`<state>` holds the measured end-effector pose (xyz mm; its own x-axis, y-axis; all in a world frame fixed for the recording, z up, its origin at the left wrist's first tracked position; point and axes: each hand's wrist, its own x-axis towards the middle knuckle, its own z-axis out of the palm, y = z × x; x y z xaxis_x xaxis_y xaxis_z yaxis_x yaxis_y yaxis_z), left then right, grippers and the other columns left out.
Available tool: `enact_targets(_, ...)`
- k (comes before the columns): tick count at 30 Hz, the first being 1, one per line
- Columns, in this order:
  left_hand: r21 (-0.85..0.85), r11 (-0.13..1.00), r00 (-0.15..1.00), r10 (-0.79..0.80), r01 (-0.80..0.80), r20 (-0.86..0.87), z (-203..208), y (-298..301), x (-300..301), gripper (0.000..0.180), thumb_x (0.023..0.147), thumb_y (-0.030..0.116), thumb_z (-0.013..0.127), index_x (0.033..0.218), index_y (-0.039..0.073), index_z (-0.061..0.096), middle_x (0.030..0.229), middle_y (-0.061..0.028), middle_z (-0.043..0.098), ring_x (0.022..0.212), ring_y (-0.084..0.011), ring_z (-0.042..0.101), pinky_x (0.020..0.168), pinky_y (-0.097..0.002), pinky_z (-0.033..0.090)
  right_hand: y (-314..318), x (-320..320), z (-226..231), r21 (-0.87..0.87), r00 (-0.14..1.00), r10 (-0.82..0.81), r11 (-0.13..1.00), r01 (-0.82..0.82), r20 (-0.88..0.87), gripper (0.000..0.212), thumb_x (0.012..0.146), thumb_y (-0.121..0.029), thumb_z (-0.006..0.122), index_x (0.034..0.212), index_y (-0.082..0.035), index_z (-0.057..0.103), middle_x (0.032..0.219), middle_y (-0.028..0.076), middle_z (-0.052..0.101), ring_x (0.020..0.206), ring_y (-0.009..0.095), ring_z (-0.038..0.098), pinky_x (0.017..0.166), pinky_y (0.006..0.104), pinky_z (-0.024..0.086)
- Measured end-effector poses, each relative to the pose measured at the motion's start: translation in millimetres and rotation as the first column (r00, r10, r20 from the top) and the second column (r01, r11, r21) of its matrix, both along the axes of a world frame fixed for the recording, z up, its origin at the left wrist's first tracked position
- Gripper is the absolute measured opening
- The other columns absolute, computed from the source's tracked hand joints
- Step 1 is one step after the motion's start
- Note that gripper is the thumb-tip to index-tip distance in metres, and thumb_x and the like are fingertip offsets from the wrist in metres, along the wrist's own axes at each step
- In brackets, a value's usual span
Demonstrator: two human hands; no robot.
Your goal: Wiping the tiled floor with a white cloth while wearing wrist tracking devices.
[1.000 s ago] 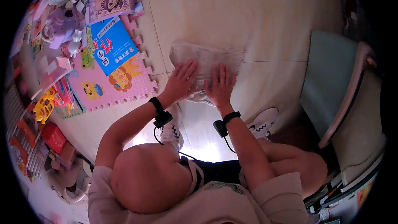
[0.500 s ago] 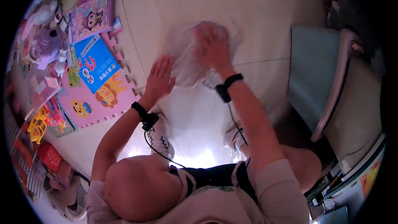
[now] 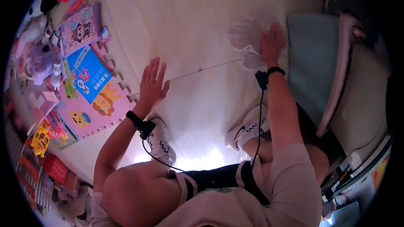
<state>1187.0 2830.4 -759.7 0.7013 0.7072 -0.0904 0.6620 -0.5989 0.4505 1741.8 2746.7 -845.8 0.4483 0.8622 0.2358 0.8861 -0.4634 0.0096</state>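
Note:
Off to the right, a thin whitish cloth [image 3: 249,38] lies bunched on the tiled floor, blurred by motion. My right hand [image 3: 272,44] presses on its right part and holds it against the floor, close to the grey-green panel of a chair-like piece. On the left, my left hand [image 3: 152,86] is spread with nothing in it, palm down above or on the tiles, near the edge of the pink foam mat [image 3: 94,120]. Whether it touches the floor I cannot tell. Each wrist wears a black strap with a small box and a cable.
Books, including a blue one [image 3: 89,73] and a purple one [image 3: 80,29], lie on the mat with plush toys [image 3: 42,61] beside them. A grey-green panel with a pinkish frame [image 3: 313,59] stands at the right. My white shoes [image 3: 162,143] are on the floor below my hands.
My right hand has swept to the right with the cloth, from the middle of the floor to beside the grey-green panel. The left hand has shifted only slightly left and stays spread.

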Motion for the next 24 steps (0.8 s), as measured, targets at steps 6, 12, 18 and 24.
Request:
enact_targets(6,-0.037,0.998,0.994,0.047,-0.044,0.094,-8,8,-8,0.069,0.104,0.024,0.061,0.164,0.003,0.036,0.172,-0.022,0.032,0.159,-0.0401,0.03,0.129,-0.0543,0.026,-27,-54,2,-0.177,0.963,-0.263,0.946,0.27,0.065,0.077,0.104,-0.059,0.056,0.165,-0.015,0.041,0.174,0.015,0.033,0.16,0.039,0.03,0.122,0.0707,0.026)
enact_targets(12,-0.024,0.993,0.981,0.117,-0.115,0.152,-15,21,-23,0.059,0.102,0.023,0.062,0.154,0.001,0.045,0.163,-0.0207,0.044,0.154,-0.0405,0.039,0.126,-0.0547,0.031,6,-212,23,-0.322,0.997,0.041,0.947,-0.019,0.063,0.082,0.096,-0.067,0.061,0.156,-0.013,0.054,0.17,0.015,0.04,0.16,0.042,0.028,0.12,0.0781,0.018)
enact_targets(18,0.023,0.989,0.956,0.135,-0.146,0.26,-12,40,-31,0.05,0.101,0.021,0.063,0.145,0.002,0.051,0.154,-0.019,0.051,0.148,-0.0408,0.045,0.123,-0.0553,0.035,-3,-397,52,-0.059,0.755,0.405,0.862,-0.503,-0.516,0.072,0.094,-0.061,0.065,0.153,-0.02,0.059,0.166,0.005,0.047,0.16,0.034,0.03,0.126,0.0697,0.017)
enact_targets(24,0.0,0.99,0.95,0.136,-0.141,0.281,-11,43,-25,0.05,0.1,0.02,0.065,0.144,0.001,0.051,0.153,-0.0182,0.053,0.147,-0.0408,0.045,0.122,-0.0549,0.036,-59,-427,45,-0.226,0.699,0.548,0.689,-0.688,-0.458,0.067,0.097,-0.051,0.066,0.158,-0.027,0.054,0.168,0.002,0.045,0.16,0.03,0.033,0.129,0.0565,0.025)
